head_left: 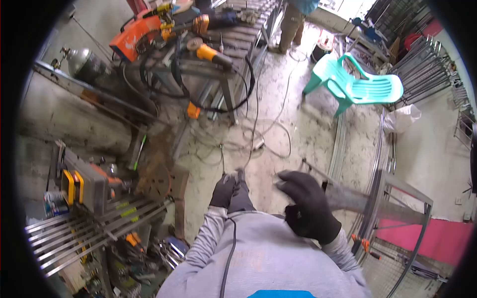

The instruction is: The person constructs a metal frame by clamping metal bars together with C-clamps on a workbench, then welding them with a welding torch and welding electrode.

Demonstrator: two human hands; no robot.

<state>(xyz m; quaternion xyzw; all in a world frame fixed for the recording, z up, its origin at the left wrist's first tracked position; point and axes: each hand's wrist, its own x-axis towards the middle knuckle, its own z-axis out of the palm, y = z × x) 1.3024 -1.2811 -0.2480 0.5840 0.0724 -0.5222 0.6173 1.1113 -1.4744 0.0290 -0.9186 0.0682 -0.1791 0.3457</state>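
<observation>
My left hand (223, 191), in a black glove, is closed in front of my leg. A thin dark line rises from its top towards the cables on the floor; whether the fingers hold it, I cannot make out. Off to the right, my right hand (309, 207), gloved in black too, has its fingers stretched and the thumb apart, holding nothing. Its fingertips are slightly blurred. Behind it lies a grey metal beam (353, 198). A dark cord (229, 253) hangs down the front of my grey shirt.
An angle grinder (211, 53) and an orange machine (136, 35) rest on a slatted metal bench, cables trailing below. A green plastic chair (357, 84) stands ahead right; a person (292, 25) stands beyond the bench. At left is a metal rack (74, 236); a gas cylinder (82, 62) lies behind.
</observation>
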